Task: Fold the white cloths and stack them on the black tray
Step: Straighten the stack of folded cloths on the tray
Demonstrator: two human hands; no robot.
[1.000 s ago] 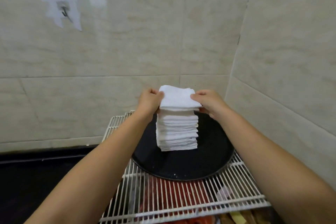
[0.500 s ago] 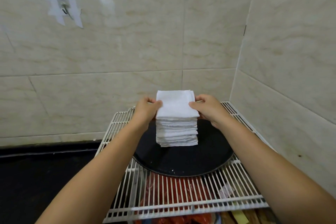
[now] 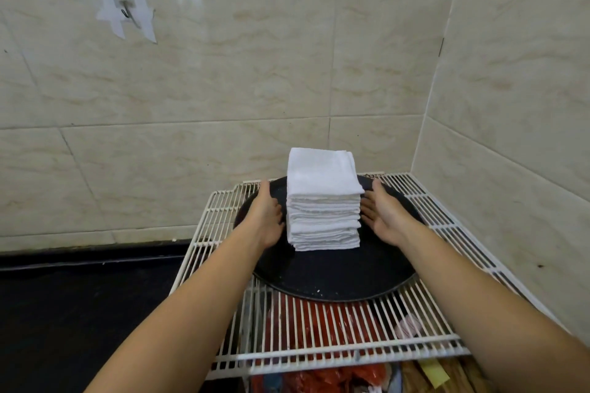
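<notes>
A tall stack of folded white cloths stands on the round black tray, toward its back half. My left hand lies flat against the stack's left side, fingers straight. My right hand is flat at the stack's right side, palm facing the cloths and fingers extended. Neither hand grips a cloth. The top cloth lies square on the stack.
The tray sits on a white wire rack in a tiled corner, with walls close behind and to the right. Red and other items lie below the rack. A dark counter runs to the left. A taped hook hangs on the wall.
Both hands let go of the top folded cloth, which now lies on the stack. They moved down to the stack's sides with fingers straightened.
</notes>
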